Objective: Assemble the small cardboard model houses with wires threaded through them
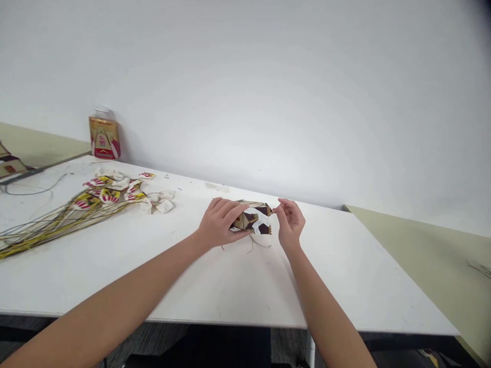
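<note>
My left hand [220,223] is closed around a small house-like craft piece [245,221] with beige panels and dark patterned flaps edged in gold. A white piece [262,221] covers part of its right side. Thin strands [261,244] stick out below it over the white table. At its upper right tip, the thumb and index finger of my right hand [291,220] are pinched together. What lies between those fingertips is too small to make out. My left palm and fingers hide the left end of the craft piece.
A bundle of yellow and dark cords [57,225] with several printed tags [109,195] lies on the left of the white table [184,286]. A gold and red bottle [104,137] stands against the wall. A similar house-like piece [11,164] is at the far left edge.
</note>
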`<action>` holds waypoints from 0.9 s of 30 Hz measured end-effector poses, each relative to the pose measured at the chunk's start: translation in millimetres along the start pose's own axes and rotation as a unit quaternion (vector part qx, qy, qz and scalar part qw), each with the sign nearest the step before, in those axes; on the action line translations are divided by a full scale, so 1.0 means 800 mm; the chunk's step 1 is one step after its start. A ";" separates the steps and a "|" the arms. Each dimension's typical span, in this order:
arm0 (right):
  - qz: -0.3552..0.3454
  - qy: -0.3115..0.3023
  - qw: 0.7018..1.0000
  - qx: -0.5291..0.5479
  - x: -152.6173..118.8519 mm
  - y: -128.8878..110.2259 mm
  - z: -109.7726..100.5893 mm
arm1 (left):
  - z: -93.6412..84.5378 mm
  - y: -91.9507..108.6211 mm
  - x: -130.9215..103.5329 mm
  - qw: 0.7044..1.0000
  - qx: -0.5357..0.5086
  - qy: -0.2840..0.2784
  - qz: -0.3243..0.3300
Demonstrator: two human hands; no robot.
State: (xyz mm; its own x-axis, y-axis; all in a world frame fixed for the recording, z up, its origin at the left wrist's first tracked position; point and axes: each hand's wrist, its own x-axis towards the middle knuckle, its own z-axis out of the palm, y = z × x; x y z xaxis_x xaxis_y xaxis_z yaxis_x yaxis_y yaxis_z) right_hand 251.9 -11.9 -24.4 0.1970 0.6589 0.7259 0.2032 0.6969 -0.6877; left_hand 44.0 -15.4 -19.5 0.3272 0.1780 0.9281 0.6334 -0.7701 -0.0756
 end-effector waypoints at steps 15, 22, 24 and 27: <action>-0.254 -0.138 0.940 -0.182 -0.001 -0.014 -0.005 | 0.003 -0.006 -0.007 0.999 0.045 -0.004 -0.005; -0.309 -0.164 0.890 -0.293 0.001 -0.004 -0.006 | 0.004 -0.010 -0.007 0.996 0.082 0.010 0.025; -0.331 -0.150 0.876 -0.318 0.003 -0.001 -0.006 | 0.003 -0.011 -0.006 0.995 0.094 0.012 0.041; -0.348 -0.120 0.864 -0.344 0.004 0.004 -0.006 | 0.001 -0.013 -0.005 0.991 0.114 0.012 0.066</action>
State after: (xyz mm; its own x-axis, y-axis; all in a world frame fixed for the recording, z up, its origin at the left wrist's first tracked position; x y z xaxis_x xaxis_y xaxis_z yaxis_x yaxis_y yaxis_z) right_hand 257.7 -8.8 -24.0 -0.3908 0.2444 0.8874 0.7298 0.6698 0.1369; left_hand 36.6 -7.6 -22.3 0.4027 0.0682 0.9128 0.7290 -0.6269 -0.2747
